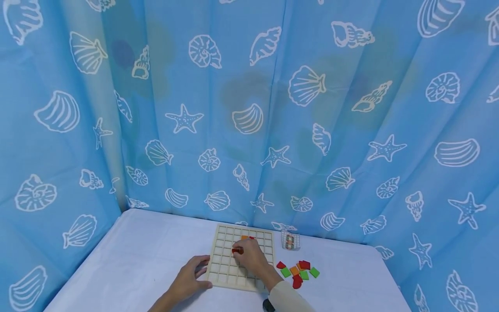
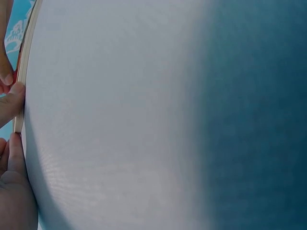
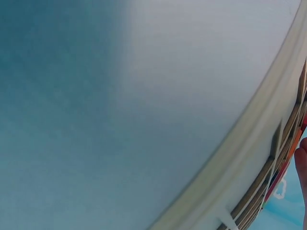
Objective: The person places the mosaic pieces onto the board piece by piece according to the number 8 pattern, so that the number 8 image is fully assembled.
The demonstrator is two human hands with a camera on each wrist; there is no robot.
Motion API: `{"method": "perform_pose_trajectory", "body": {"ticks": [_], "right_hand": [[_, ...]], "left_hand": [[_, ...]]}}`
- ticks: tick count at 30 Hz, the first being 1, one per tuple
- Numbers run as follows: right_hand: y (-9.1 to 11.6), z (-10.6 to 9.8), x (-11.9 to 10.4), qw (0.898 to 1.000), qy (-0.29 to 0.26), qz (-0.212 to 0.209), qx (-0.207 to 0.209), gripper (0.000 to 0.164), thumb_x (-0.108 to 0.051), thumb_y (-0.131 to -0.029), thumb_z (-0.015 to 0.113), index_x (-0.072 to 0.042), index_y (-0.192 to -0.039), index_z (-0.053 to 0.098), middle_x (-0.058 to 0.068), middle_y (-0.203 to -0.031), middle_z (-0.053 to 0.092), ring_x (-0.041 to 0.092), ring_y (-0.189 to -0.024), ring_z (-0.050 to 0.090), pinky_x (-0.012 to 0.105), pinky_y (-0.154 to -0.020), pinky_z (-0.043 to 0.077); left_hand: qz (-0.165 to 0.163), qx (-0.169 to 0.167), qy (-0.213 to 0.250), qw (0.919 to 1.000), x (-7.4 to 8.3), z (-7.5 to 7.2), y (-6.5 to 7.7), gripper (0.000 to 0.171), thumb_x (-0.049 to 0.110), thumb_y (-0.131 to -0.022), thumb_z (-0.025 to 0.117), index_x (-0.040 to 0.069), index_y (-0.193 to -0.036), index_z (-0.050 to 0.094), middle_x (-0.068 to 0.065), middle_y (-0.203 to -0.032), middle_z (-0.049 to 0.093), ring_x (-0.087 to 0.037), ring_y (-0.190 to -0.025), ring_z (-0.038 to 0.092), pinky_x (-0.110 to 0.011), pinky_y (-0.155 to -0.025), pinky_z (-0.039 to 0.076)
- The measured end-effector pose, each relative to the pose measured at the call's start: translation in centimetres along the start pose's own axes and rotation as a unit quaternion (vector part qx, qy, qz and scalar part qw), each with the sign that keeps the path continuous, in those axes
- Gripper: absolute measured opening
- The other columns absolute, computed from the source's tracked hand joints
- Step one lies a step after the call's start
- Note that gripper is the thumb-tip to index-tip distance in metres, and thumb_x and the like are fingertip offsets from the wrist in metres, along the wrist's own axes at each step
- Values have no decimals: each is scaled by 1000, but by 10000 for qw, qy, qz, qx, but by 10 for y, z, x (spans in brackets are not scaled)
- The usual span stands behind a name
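Clearly, a red tile (image 1: 235,250) sits pinched in the right hand (image 1: 250,256).

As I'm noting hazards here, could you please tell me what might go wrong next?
The red tile pinched in the right hand could slip and drop. The board might shift if the left hand, touching its edge, pushes. The right sleeve could brush the loose tiles nearby.

Small red tile (image 1: 235,250), partly hidden, over a flat, pale gridded board (image 1: 228,262)
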State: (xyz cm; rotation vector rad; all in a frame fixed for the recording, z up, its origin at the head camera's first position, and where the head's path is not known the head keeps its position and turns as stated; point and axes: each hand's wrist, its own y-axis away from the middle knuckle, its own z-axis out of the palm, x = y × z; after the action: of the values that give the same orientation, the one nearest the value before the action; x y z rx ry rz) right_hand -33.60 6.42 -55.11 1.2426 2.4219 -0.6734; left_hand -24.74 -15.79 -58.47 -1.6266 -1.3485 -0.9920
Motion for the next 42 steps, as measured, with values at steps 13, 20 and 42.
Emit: {"method": "perform_pose_trajectory", "body": {"ticks": [13,20,42], "right_hand": [[9,-21,22,9983,-194,155,521,16,-11,-91,69,-4,-104,74,4,-101,70,20,-96,64,36,-82,62],[25,-58,70,9742,388,1742,1381,19,-16,-91,68,-7,-108,72,5,-104,66,24,-99,60,43,-85,60],[54,-90,123,9107,209,4090,528,31,-30,-93,62,1,-91,62,9,-66,57,22,-54,56,22,-45,48]], "left_hand": [[-68,59,-231,9997,0,1,-1,84,9,-61,90,-1,-135,50,-14,-129,54,-36,-125,50,-24,-101,50],[-157,129,-213,9996,0,-2,0,85,8,-60,90,-1,-135,50,-13,-130,54,-35,-125,51,-22,-100,51],[-61,-8,44,10000,-3,1,0,84,6,-63,89,-3,-135,48,-16,-131,52,-37,-126,49,-20,-100,50]]}}
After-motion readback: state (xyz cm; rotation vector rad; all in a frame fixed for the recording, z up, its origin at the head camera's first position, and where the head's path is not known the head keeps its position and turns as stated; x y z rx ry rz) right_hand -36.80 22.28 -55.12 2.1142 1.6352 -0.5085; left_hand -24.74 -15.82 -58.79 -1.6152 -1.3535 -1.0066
